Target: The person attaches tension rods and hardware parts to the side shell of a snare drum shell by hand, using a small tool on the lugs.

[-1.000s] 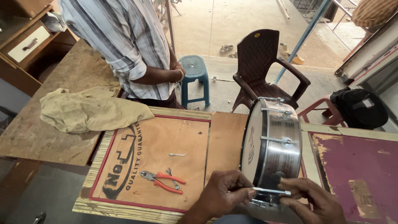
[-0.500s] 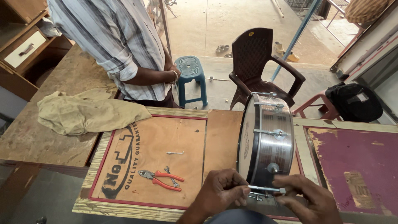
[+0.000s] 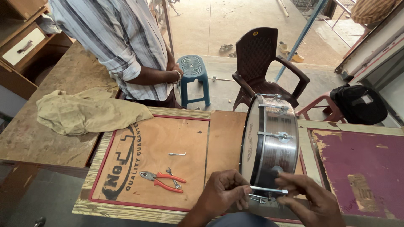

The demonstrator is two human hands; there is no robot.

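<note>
A shiny metal snare drum [image 3: 272, 138] stands on its edge on the wooden table [image 3: 223, 134]. At its near side, my left hand [image 3: 222, 194] pinches one end of a thin metal tension rod [image 3: 269, 190]. My right hand [image 3: 313, 201] holds the other end of the rod, thumb and fingers closed on it. The rod lies level against the drum's lower shell, over a lug. Red-handled pliers [image 3: 162, 180] and a small wrench [image 3: 172, 176] lie to the left of my hands. A loose hook rod [image 3: 177, 154] lies farther back.
A person in a striped shirt [image 3: 122, 46] stands across the table, hands clasped. A tan cloth [image 3: 86, 113] lies at the left. Beyond the table are a blue stool [image 3: 194, 77], a brown plastic chair [image 3: 263, 63] and a black bag [image 3: 357, 103] on a red stool.
The view has shifted slightly. My hands stay on the tension rod at the drum's near side; the drum has barely moved.
</note>
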